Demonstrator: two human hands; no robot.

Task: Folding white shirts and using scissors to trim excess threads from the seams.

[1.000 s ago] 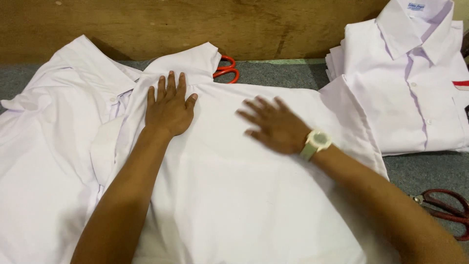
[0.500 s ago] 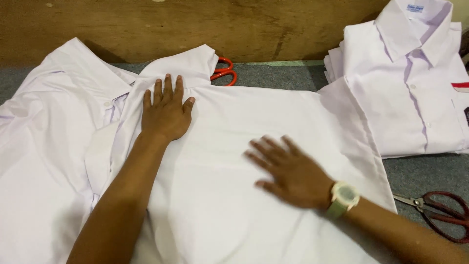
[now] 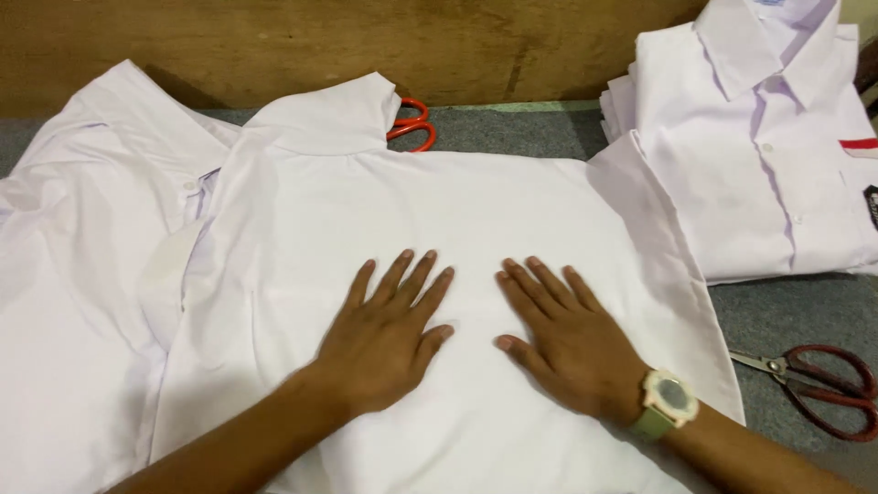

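Two hands lie flat, palms down and fingers spread, on the white shirt (image 3: 439, 210) that covers the middle of the table. The left hand (image 3: 389, 334) rests on the cloth with its fingers pointing away and a little to the right; it grips nothing, only presses on the fabric. The right hand (image 3: 567, 338) sits just beside it, thumb tips near each other but apart, likewise open and flat on the shirt, holding nothing. A pale wristwatch (image 3: 668, 402) with a greenish strap is on the right wrist.

The shirt lies back side up, smooth across the middle, with its collar (image 3: 325, 114) at the far edge. To the right of the right forearm, on the grey table (image 3: 786, 316), lie scissors with dark red handles (image 3: 819, 384), clear of the shirt's edge. To the left, partly under the spread shirt, another white shirt (image 3: 82, 238) lies crumpled, its collar open.

Farther off on the right sits a stack of folded white shirts (image 3: 759, 155), front side up with buttons showing; its near left corner touches or overlaps the spread shirt's sleeve. Just behind the collar, orange scissor handles (image 3: 412, 128) stick out from under the cloth. A wooden board (image 3: 274, 41) stands along the far side.
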